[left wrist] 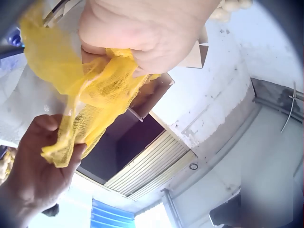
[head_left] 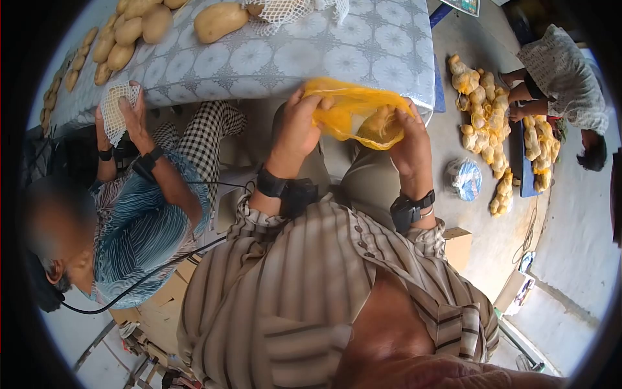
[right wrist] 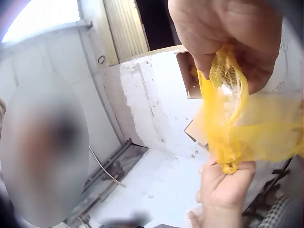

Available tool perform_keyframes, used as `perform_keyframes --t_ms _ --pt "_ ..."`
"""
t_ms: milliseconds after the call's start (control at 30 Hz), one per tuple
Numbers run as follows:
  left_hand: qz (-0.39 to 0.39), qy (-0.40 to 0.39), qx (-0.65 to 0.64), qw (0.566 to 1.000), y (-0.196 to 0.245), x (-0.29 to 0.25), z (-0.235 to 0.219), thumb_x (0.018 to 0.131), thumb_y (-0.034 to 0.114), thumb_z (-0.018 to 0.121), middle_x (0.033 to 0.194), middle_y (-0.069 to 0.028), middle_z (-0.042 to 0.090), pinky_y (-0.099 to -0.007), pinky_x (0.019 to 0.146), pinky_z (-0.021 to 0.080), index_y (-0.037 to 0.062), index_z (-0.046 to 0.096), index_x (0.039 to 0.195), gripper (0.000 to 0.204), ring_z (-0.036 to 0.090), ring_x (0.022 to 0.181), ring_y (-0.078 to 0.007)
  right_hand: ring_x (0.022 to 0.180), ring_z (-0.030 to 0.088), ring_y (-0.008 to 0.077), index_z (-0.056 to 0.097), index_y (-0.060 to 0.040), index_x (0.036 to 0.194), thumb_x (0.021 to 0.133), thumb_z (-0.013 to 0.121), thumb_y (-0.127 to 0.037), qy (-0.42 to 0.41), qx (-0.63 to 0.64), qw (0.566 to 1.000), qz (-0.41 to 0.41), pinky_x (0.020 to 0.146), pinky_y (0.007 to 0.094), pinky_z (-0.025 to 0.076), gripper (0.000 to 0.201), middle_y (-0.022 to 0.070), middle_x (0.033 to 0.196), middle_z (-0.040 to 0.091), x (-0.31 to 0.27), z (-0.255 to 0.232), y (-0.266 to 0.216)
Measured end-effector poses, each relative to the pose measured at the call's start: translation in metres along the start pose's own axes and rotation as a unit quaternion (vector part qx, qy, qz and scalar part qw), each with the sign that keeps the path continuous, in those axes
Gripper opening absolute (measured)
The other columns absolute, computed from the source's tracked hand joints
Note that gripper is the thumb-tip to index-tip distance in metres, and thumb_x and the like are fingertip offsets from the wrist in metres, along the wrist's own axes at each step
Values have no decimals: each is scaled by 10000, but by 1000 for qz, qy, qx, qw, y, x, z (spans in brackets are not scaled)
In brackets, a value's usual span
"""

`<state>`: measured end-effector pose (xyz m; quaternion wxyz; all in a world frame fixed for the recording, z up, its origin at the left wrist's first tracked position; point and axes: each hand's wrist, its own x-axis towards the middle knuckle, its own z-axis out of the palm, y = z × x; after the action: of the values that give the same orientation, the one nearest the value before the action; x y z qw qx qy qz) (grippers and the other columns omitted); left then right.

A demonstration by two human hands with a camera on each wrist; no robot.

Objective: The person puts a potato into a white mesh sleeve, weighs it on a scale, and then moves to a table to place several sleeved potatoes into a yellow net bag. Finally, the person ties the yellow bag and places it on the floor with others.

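Observation:
A yellow mesh bag (head_left: 350, 107) is stretched between my two hands over my lap, just in front of the table edge. My left hand (head_left: 298, 129) grips one end of it, fingers curled into the netting. At the other end my right hand (head_left: 413, 146) pinches the rim between thumb and fingers. The left wrist view has the yellow netting (left wrist: 102, 90) hanging in loose folds from the hand. In the right wrist view, pale drawstrings run along the bag (right wrist: 228, 109), and its mouth bunches under my right fingers.
The table (head_left: 350, 61) with a patterned cloth carries potatoes (head_left: 129, 31) and white foam netting (head_left: 285, 14). At left, a seated person holds a white net sleeve (head_left: 118, 110). Yellow-netted bundles (head_left: 483, 120) lie on the floor at right, near another person and a wrapped round pack (head_left: 464, 178).

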<state>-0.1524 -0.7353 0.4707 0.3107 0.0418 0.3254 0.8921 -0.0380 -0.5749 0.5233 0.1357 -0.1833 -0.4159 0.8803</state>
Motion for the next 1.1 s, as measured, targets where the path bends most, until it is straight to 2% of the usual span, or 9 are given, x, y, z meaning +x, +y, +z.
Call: perform_keyframes --t_ms 200,267,367,567,667,767,833,1067,1100 --pt "-34 -30 -32 998 4 -6 9 891 72 509 868 -35 571 -285 762 487 31 550 1128 244 566 842 -155 934 593 166 492 -59 1123 921 504 -121 -41 144 987 57 815 316 498 212 66 1010 597 8 -34 8" --pt "-19 -2 -19 1000 8 -7 20 887 68 512 869 -34 572 -287 771 486 35 549 1146 264 559 831 -154 1085 576 265 461 -59 1244 955 469 -161 -161 203 965 45 934 419 491 306 112 1169 567 14 -51 16" --pt "-23 37 -78 996 9 -6 19 873 31 506 803 -52 542 -305 714 454 33 563 1130 263 546 772 -188 1104 567 269 457 -55 1250 961 463 -173 -67 106 992 15 940 428 489 312 122 1186 560 2 -21 7" --pt "-66 -166 -143 974 -1 1 -7 841 45 574 934 -32 596 -284 847 480 26 544 1134 295 584 906 -162 1087 563 290 451 -57 1267 976 454 -223 -105 217 970 41 925 429 494 335 128 1192 559 5 -33 13" --pt "-63 -44 16 997 11 -14 29 791 6 626 960 -16 599 -261 847 463 30 540 1115 336 569 928 -127 991 585 260 496 -27 1151 983 400 -218 48 176 981 61 914 403 476 271 91 1042 590 -5 3 -4" --pt "-71 -87 203 973 9 -16 31 770 -16 653 971 -11 601 -256 826 462 23 550 1083 332 565 936 -99 874 571 233 496 -39 1097 989 374 -239 -16 185 981 64 848 370 479 259 66 907 570 -1 -16 6" --pt "25 -55 413 909 0 -11 23 773 10 650 969 -53 623 -250 762 473 -2 565 1047 287 568 876 -96 829 557 207 495 -46 1082 978 400 -219 -35 175 982 55 804 344 480 223 51 877 555 -2 -16 8" --pt "48 55 479 875 9 -7 15 832 -51 550 945 -31 609 -228 713 486 6 566 1038 214 599 832 -84 773 555 86 502 -69 1071 836 640 -44 -8 -29 1000 8 691 240 481 274 -5 897 575 -7 -8 5" --pt "60 39 389 919 9 -5 14 843 -58 518 942 -38 611 -223 688 487 6 559 1051 222 601 830 -84 773 555 86 502 -69 1071 836 640 -44 -8 -29 1000 9 691 240 481 274 -5 897 575 -6 -7 6"
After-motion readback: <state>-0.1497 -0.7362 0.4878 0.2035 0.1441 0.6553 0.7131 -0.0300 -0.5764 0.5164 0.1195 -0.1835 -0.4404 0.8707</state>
